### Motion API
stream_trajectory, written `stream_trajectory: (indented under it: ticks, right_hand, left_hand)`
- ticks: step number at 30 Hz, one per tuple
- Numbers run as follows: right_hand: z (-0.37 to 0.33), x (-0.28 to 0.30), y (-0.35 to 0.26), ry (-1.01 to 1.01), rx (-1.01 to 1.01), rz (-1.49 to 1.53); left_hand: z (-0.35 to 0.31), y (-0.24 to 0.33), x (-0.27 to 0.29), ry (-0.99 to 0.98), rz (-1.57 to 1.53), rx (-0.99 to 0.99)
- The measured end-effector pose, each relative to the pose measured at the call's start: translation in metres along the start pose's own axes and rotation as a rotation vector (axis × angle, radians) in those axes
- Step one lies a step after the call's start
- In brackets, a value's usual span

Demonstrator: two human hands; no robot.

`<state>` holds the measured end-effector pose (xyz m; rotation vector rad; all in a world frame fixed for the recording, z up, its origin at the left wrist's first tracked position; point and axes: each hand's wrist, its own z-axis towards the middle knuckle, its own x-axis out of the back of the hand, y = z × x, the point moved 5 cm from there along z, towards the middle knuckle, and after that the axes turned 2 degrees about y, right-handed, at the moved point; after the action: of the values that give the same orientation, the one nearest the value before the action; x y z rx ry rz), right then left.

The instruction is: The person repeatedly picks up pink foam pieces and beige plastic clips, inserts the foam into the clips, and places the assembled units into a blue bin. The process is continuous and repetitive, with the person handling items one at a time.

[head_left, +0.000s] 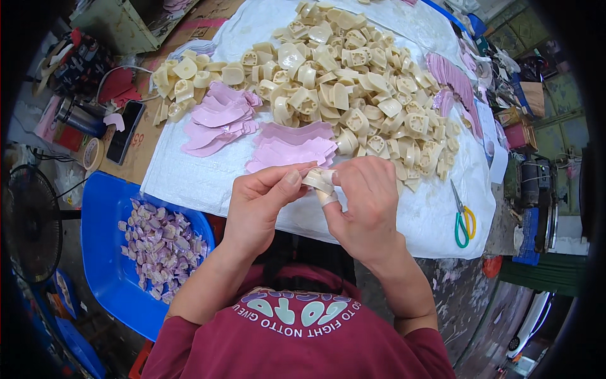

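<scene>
Close to the table's front edge, both hands hold one small cream plastic shoe heel between them. My left hand pinches its left side with thumb and forefinger. On the other side, the fingers of my right hand are curled around it, and a pale wrap covers part of the right thumb. Whether a pink piece is on the heel is hidden by the fingers. Just beyond my hands lie stacked pink glossy cut pieces, with a second pink stack to their left. A big heap of cream heels spreads behind.
A blue tub of purple-pink covered heels stands at lower left. Scissors with green and yellow handles lie at the right. A phone, tape roll and dark flask sit left. A fan stands beyond the tub.
</scene>
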<state>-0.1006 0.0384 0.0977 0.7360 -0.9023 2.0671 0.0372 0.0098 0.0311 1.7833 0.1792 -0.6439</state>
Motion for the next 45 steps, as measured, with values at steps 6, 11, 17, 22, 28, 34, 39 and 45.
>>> stream_trajectory:
  ticks: [6,11,17,22,28,34,39,45]
  right_hand:
    - [0.0,-0.011,0.004,-0.075,-0.006,-0.005]
    - [-0.007,-0.008,0.014,-0.09,0.031,0.15]
    - [-0.01,-0.019,0.008,-0.141,0.013,0.168]
    - [-0.028,-0.03,0.026,-0.159,-0.326,0.412]
    - [-0.034,-0.028,0.032,-0.154,-0.671,0.818]
    - [-0.033,-0.032,0.023,-0.038,-0.677,0.766]
    - [-0.027,-0.022,0.025,-0.14,-0.623,0.656]
    - [-0.021,-0.011,0.022,-0.141,-0.426,0.45]
  left_hand:
    - [0.001,-0.004,0.006,-0.048,0.282,0.067]
    - [0.024,0.003,0.015,-0.255,0.171,0.188]
    - [0.037,0.007,0.007,-0.468,0.658,0.178]
    - [0.036,-0.006,0.014,-0.367,0.299,0.247]
    - [0.016,-0.011,0.015,-0.352,0.035,0.087]
    - [0.009,0.002,0.001,-0.166,0.494,-0.48]
    - [0.013,0.017,-0.005,-0.306,0.594,-0.436]
    - [-0.003,0.022,-0.014,-0.217,0.715,-0.605]
